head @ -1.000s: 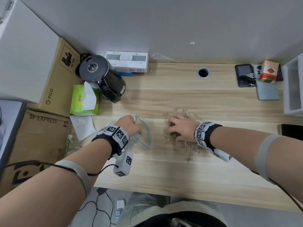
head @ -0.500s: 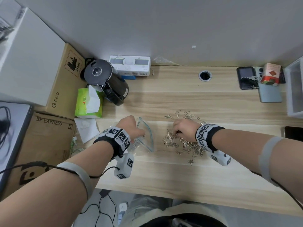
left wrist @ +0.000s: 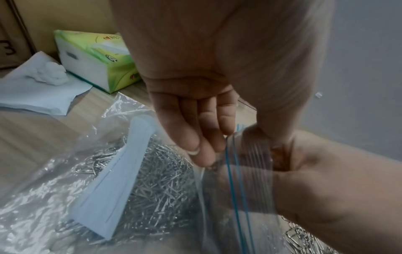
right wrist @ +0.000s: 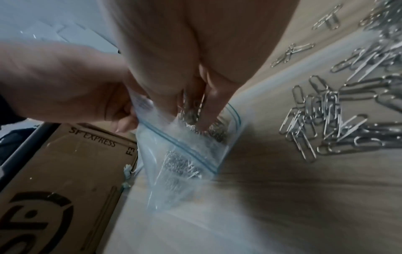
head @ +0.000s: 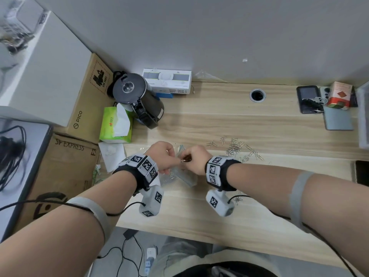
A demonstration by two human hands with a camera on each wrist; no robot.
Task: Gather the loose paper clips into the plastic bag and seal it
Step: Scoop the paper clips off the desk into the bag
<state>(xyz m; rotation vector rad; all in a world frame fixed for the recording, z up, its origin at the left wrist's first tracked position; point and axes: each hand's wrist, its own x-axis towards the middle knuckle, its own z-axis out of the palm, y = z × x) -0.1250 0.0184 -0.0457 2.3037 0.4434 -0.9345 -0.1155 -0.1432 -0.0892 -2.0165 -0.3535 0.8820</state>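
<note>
Our left hand (head: 162,156) pinched the near rim of the plastic bag (right wrist: 187,154), thumb and curled fingers clamped on the blue-striped seal, and held its mouth open just above the wooden desk (head: 199,212). Our right hand (head: 194,159) had its fingers bunched around a clump of paper clips (right wrist: 192,111) and pushed down into the bag's mouth. We saw more clips already inside the bag, beside a white paper insert (left wrist: 115,180). Loose clips (head: 235,147) lay scattered on the desk, just right of the right hand. We noted a green tissue pack (head: 115,124) left of the bag.
</note>
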